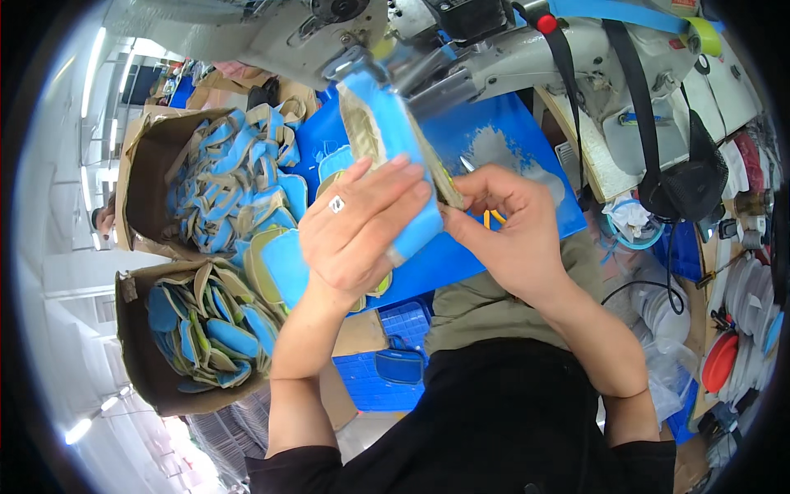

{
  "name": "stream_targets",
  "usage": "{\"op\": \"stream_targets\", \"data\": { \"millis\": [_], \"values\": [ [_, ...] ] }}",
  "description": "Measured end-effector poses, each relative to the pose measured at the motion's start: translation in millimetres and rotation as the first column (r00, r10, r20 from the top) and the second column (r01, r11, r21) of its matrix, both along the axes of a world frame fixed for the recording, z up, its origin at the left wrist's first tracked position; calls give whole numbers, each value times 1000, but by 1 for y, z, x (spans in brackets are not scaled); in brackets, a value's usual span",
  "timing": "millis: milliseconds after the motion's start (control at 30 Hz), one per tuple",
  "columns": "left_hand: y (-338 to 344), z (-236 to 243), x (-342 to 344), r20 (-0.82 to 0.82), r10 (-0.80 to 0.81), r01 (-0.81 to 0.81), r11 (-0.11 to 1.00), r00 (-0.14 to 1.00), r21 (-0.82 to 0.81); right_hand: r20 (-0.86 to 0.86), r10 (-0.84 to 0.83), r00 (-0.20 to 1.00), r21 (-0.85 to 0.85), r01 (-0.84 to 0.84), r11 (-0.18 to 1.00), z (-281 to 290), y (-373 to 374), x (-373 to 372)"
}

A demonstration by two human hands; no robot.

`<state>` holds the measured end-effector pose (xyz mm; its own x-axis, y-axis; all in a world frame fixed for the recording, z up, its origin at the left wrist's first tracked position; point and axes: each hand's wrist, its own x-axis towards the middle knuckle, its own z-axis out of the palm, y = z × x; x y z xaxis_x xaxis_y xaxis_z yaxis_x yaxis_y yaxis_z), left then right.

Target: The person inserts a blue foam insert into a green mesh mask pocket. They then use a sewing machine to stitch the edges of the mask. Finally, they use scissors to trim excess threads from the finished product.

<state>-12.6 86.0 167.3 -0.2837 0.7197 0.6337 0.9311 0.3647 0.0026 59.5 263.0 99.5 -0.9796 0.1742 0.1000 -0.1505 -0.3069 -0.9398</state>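
Through the head camera I see the machine (527,70) stretching across the top, with the blue table (527,123) below it. Two boxes stand to the left: the upper box (146,165) holds a tangle of blue and tan strips (218,185), the lower box (136,354) a packed heap of blue, green and tan panels (239,336). The piece (395,119), a bent blue band with a tan inside, is up in both hands above the table's near part, its far end just by the machine; I cannot tell whether they touch. The left hand (350,218) lies over the blue face with fingers long and together, steadying it, its thumb hidden from me. The right hand (514,222) is drawn into a close pinch, thumb and forefinger on the tan edge. I judge the piece light and padded, soft enough to fold yet springy enough to keep its curve, hardly fragile; the blue face may be a little slick. I would spread a flat hold along that face and pinch the rim, since a single grip would let the far end flop. Smaller, behind the right hand, are the scissors' orange handles (494,217), and smallest is the ring (336,203) on the left hand
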Motion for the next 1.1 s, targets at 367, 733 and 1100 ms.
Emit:
{"op": "stream_targets", "data": {
  "millis": [367,733,1100],
  "values": [
    [1,9,-4,-59,-6,-2,992,998,-129,-86,-97,992,96,105,990,-3,-4,-4],
    [2,10,-36,-43,-20,14,993,999,-115,-96,-82,992,63,88,994,-5,-10,-43],
    [2,5,-71,-123,1,-4,1000,992,-21,-101,-198,975,114,210,971,-1,-19,-86]
  ]
}}
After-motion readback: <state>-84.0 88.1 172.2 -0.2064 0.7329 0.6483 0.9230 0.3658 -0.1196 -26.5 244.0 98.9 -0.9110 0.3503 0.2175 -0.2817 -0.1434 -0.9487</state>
